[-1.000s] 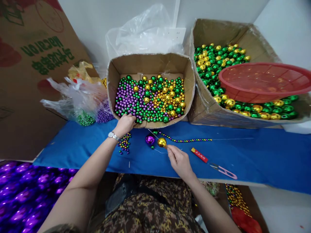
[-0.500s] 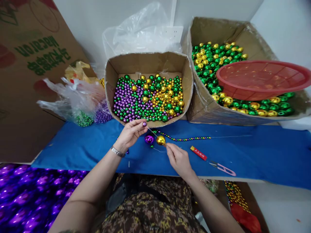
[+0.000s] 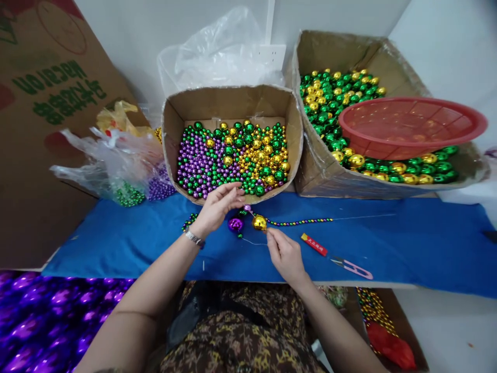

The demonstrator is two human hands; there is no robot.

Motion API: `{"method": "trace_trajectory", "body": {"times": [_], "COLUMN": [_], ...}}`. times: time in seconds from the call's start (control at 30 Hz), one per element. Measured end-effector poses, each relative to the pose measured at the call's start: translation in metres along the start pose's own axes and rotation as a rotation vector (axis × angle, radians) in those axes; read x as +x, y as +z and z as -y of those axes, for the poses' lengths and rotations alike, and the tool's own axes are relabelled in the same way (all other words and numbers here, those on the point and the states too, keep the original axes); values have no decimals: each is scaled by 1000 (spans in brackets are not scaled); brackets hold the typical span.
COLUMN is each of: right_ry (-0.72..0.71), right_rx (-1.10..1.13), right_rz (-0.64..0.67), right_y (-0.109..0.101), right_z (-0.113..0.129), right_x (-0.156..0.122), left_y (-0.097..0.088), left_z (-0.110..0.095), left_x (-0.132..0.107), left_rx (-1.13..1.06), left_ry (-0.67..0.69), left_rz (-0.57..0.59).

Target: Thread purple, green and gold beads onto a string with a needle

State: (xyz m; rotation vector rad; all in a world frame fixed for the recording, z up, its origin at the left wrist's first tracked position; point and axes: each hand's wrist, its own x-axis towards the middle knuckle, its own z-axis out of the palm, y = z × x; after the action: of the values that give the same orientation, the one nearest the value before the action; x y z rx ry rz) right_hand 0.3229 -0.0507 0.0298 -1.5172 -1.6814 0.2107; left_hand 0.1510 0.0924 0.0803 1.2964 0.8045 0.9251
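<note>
My left hand (image 3: 217, 210) is over the blue cloth (image 3: 388, 248), fingers pinched at a small purple bead (image 3: 247, 208) on a thin wire just before the gold ball (image 3: 259, 222). A larger purple ball (image 3: 235, 224) lies beside the gold one. My right hand (image 3: 285, 254) pinches the thin wire (image 3: 254, 241) right of the gold ball. A strand of small beads (image 3: 298, 223) runs to the right. Behind them stands a cardboard box (image 3: 233, 101) holding purple, green and gold beads.
A bigger box (image 3: 349, 52) of green and gold balls with a red basket (image 3: 411, 127) stands at the right. Snips (image 3: 351, 267) and a red-yellow lighter (image 3: 313, 244) lie on the cloth. Plastic bags (image 3: 112, 160) of beads sit at the left; purple balls (image 3: 39, 321) fill the lower left.
My left hand came out of the bead box with a small purple bead and brought it rightward onto the wire by the gold ball. My right hand stayed put.
</note>
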Motion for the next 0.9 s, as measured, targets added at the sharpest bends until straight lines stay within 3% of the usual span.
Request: {"method": "trace_trajectory", "body": {"times": [0.1, 0.2, 0.3, 0.4, 0.57, 0.63, 0.73, 0.9], "right_ry": [30, 39, 49, 61, 49, 32, 6, -41], "right_rx": [-3, -21, -35, -41, -28, -16, -16, -46], "right_rz": [-30, -42, -41, -41, -60, -46, -20, 15], "right_y": [-3, -5, -8, -12, -17, -15, -10, -5], "right_z": [-2, -4, -5, -8, -13, -13, -13, -11], "right_x": [0, -1, -1, -1, -1, -2, -2, -2], "left_y": [12, 30, 43, 41, 13, 3, -7, -14], "left_z": [9, 21, 27, 25, 11, 6, 3, 2], "left_x": [36, 67, 81, 76, 38, 21, 4, -8], "left_rx": [535, 1068, 1286, 1084, 68, -187, -331, -373], "left_ry": [178, 280, 271, 254, -45, -142, -181, -178], "left_rz": [9, 178, 257, 225, 125, 83, 8, -34]}}
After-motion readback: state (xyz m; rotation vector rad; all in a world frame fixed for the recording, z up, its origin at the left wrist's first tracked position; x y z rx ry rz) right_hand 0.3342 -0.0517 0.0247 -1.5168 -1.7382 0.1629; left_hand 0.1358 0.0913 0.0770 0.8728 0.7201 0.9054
